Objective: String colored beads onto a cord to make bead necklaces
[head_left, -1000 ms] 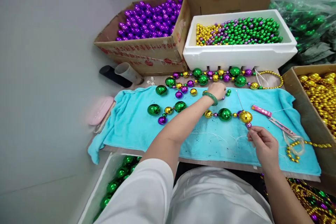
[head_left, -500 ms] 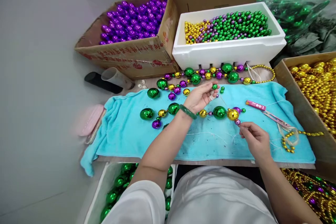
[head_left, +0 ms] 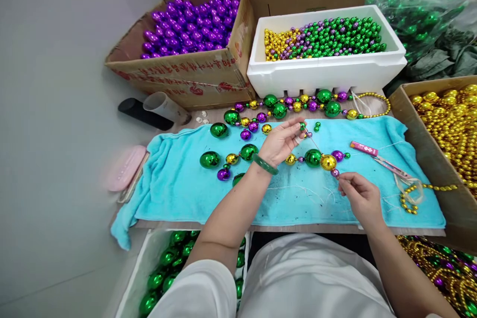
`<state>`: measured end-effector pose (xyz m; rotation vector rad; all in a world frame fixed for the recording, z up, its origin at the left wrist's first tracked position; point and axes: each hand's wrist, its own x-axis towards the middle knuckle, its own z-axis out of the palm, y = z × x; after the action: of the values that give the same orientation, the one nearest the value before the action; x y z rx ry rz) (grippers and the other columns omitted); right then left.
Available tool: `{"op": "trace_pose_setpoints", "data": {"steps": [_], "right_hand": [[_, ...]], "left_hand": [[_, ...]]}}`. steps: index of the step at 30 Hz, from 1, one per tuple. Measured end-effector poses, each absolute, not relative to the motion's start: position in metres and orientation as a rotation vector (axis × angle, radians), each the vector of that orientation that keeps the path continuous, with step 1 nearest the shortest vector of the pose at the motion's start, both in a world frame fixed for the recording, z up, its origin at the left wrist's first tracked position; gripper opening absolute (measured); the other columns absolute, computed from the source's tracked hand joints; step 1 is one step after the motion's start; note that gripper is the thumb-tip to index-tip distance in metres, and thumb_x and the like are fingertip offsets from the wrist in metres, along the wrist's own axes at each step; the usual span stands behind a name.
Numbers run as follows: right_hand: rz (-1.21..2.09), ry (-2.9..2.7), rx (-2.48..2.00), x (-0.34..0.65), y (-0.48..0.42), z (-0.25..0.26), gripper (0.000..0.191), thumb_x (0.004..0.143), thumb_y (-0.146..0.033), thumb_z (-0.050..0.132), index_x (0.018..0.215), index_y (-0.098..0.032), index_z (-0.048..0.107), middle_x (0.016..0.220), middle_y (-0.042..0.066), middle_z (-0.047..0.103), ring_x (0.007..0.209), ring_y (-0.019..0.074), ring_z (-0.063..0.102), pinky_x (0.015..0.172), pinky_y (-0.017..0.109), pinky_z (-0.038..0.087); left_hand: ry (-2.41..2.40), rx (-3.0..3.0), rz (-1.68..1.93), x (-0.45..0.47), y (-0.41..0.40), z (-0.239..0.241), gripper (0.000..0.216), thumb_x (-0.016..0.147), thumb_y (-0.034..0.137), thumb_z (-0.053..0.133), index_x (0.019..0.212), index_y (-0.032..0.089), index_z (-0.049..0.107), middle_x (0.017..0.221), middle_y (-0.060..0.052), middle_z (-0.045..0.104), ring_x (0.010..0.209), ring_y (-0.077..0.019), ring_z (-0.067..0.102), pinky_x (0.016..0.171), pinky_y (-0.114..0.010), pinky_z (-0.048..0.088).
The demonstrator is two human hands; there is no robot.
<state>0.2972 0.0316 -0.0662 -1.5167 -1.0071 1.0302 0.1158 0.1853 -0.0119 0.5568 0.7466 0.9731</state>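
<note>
My left hand [head_left: 280, 143], with a green bangle [head_left: 265, 164] at its wrist, pinches a small green bead [head_left: 302, 126]. A thin string [head_left: 313, 140] runs from there down to a large gold bead [head_left: 328, 162]. Below the gold bead, the fingertips of my right hand [head_left: 360, 198] are closed at a small light-purple bead [head_left: 335, 173]. Beside the gold one lie a big green bead [head_left: 312, 158] and a purple bead [head_left: 337, 156]. The bead strand continues leftward, partly hidden behind my left arm. Two loose green beads [head_left: 317, 126] rest on the blue towel [head_left: 179, 194].
Pink-handled scissors [head_left: 387, 164] lie right on the towel. A finished-looking bead strand [head_left: 279, 110] stretches along the back. Behind stand a cardboard box [head_left: 179, 77] of purple beads and a white foam box [head_left: 324, 69] of small beads. A box of gold beads [head_left: 447, 129] is at right.
The string between my hands looks tauter. The gold bead and the light-purple bead have shifted slightly left, and the green bead in my left hand a little left and down.
</note>
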Motion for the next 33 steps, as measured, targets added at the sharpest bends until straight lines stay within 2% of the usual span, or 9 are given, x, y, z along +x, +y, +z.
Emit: {"op": "trace_pose_setpoints", "data": {"steps": [7,12,14,16,19,23,25,29,33], "right_hand": [[1.059,-1.03,-1.554,0.299,0.03,-0.071,0.016,0.08,-0.033,0.061,0.081,-0.018,0.066,0.059,-0.002,0.056,0.053,0.0103,0.048,0.052,0.024,0.039],[1.073,-1.037,-1.583,0.298,0.031,-0.073,0.017,0.08,-0.035,0.062,0.082,-0.018,0.066,0.062,-0.001,0.058,0.055,0.011,0.05,0.052,0.024,0.041],[1.074,-1.009,-1.579,0.297,0.031,-0.074,0.018,0.079,-0.036,0.062,0.083,-0.018,0.066,0.064,0.0,0.059,0.058,0.0114,0.052,0.054,0.024,0.044],[1.07,-0.974,-1.566,0.298,0.032,-0.075,0.019,0.078,-0.036,0.063,0.083,-0.018,0.066,0.065,0.0,0.06,0.06,0.012,0.054,0.056,0.024,0.047],[1.063,-0.944,-1.56,0.299,0.031,-0.075,0.019,0.076,-0.037,0.065,0.083,-0.019,0.066,0.066,0.0,0.061,0.06,0.0122,0.056,0.057,0.024,0.049],[1.073,-0.937,-1.563,0.301,0.029,-0.077,0.02,0.075,-0.037,0.065,0.082,-0.018,0.066,0.064,0.001,0.061,0.06,0.0125,0.057,0.056,0.024,0.05],[1.08,-0.96,-1.558,0.3,0.03,-0.078,0.02,0.076,-0.037,0.065,0.082,-0.018,0.066,0.064,0.001,0.061,0.06,0.0129,0.057,0.055,0.024,0.051],[1.077,-1.041,-1.549,0.296,0.03,-0.078,0.02,0.078,-0.037,0.063,0.084,-0.018,0.066,0.066,0.002,0.062,0.061,0.0139,0.058,0.056,0.026,0.051],[1.085,-1.169,-1.519,0.288,0.029,-0.073,0.019,0.081,-0.036,0.059,0.084,-0.018,0.066,0.064,0.001,0.06,0.058,0.0135,0.056,0.055,0.026,0.048]], "left_hand": [[0.803,0.847,1.105,0.112,0.184,-0.018,0.02,0.069,0.008,0.069,0.087,0.015,0.071,0.09,-0.003,0.067,0.081,-0.0088,0.06,0.079,-0.022,0.048],[0.821,1.132,1.095,0.118,0.169,-0.021,0.06,0.064,0.01,0.074,0.12,0.027,0.059,0.11,-0.002,0.059,0.081,-0.0086,0.059,0.076,-0.023,0.049],[0.828,1.235,0.997,0.116,0.167,-0.018,0.066,0.064,0.015,0.075,0.126,0.029,0.053,0.118,-0.005,0.055,0.078,-0.0095,0.06,0.073,-0.026,0.05],[0.945,1.427,0.943,0.103,0.174,-0.015,0.05,0.069,0.023,0.073,0.117,0.024,0.059,0.117,-0.007,0.056,0.081,-0.0125,0.061,0.076,-0.029,0.05],[1.436,1.785,0.944,0.062,0.201,-0.012,0.019,0.08,0.032,0.062,0.09,0.017,0.067,0.1,-0.008,0.064,0.093,-0.0181,0.059,0.088,-0.034,0.047],[2.149,1.898,0.435,0.003,0.239,-0.024,0.03,0.075,0.036,0.065,0.095,0.013,0.065,0.102,-0.013,0.065,0.104,-0.0281,0.057,0.094,-0.041,0.042],[2.198,1.78,0.27,-0.015,0.247,-0.034,0.036,0.068,0.036,0.071,0.094,0.012,0.066,0.102,-0.015,0.066,0.106,-0.0315,0.058,0.093,-0.041,0.042],[2.128,1.635,0.342,-0.022,0.244,-0.044,0.023,0.062,0.025,0.075,0.079,0.013,0.067,0.094,-0.013,0.068,0.103,-0.0299,0.06,0.094,-0.038,0.043],[1.717,1.219,0.896,-0.004,0.225,-0.029,0.025,0.074,0.031,0.069,0.092,0.014,0.063,0.091,-0.009,0.068,0.086,-0.0189,0.065,0.078,-0.03,0.051]]}}
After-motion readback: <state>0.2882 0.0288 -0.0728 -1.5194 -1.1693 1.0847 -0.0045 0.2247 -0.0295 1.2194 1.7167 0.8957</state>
